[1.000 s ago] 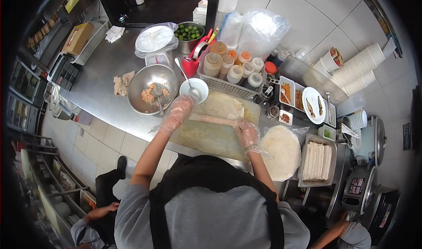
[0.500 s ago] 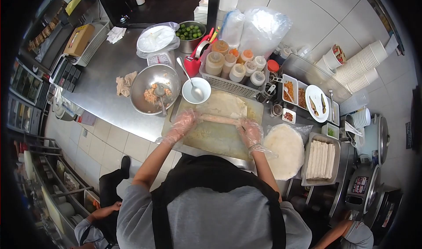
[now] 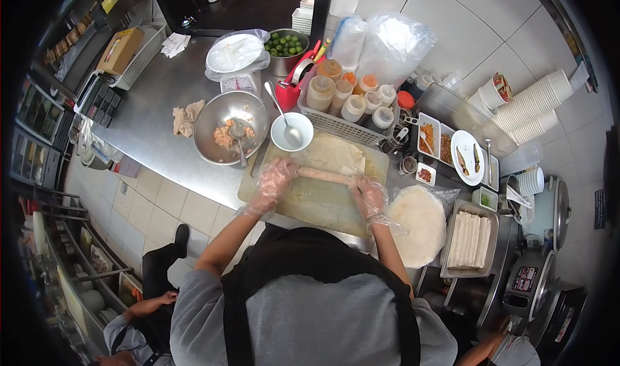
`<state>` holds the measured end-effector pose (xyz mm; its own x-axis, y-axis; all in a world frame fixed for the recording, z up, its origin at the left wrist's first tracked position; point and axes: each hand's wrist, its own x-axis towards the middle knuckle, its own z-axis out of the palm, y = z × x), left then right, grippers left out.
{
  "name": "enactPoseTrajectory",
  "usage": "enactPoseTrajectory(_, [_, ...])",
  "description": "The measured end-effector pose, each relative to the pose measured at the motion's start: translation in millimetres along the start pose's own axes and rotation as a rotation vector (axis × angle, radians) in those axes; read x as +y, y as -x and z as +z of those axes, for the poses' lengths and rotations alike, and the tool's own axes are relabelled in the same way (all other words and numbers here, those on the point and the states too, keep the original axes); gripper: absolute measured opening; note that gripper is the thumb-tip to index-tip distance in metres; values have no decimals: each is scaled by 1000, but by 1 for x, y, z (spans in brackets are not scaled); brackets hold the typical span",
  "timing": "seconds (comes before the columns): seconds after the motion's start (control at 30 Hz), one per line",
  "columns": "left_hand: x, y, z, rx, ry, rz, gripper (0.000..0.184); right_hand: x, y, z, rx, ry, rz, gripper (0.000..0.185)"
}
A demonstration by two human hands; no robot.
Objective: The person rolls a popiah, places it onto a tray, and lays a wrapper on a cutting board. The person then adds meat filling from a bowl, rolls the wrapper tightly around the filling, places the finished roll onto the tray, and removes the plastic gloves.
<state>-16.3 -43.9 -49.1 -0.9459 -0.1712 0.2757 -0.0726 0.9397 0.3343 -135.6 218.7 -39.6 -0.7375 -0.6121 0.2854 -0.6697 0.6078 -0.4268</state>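
Note:
On the pale cutting board (image 3: 307, 208) lies a long thin filled roll (image 3: 325, 175), running from side to side. My left hand (image 3: 275, 184), in a clear plastic glove, closes on its left end. At the right end, my gloved right hand (image 3: 369, 197) also grips it; the fingers partly hide both ends. Just beyond the roll, a flat round wrapper (image 3: 332, 152) is spread on the board. A white bowl (image 3: 278, 141) with a spoon (image 3: 292, 134) in it stands at the board's far left corner.
A steel mixing bowl (image 3: 204, 121) with pinkish filling and a spoon sits left. To the right are a stack of wrappers (image 3: 418, 227) and a metal tray (image 3: 493, 253) of finished rolls (image 3: 469, 240). Behind stands a bottle basket (image 3: 339, 122). Other people are at both sides.
The view has shifted slightly, so the counter things appear a little to the right. Both hands remain on the roll, with hardly any visible movement along the board.

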Motion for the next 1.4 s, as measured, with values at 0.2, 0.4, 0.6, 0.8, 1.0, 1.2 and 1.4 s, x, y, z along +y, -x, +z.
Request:
enactPoseTrajectory(0.2, [2,21,3,-100,-33,89,48,2,1,0,-91,7,40,27])
enactPoseTrajectory(0.4, [14,11,-17,-312,-171,11,61,-25,-17,-10,30,32,-96,28])
enactPoseTrajectory(0.6, [10,17,-19,-239,-26,-61,61,-63,-46,57,-155,-86,-304,32])
enactPoseTrajectory(0.8, [31,39,-32,-116,1654,-778,69,-53,-76,67,-571,-598,-30,29])
enactPoseTrajectory(1.0, [53,18,-12,2,1660,-749,74,-52,-83,61,-549,-524,-139,33])
enactPoseTrajectory(1.2, [45,18,9,-143,683,-327,62,-47,-83,57,-624,-415,-169,31])
enactPoseTrajectory(1.4, [43,6,-17,-193,264,-118,49,-41,-83,53,-333,-622,-144,31])
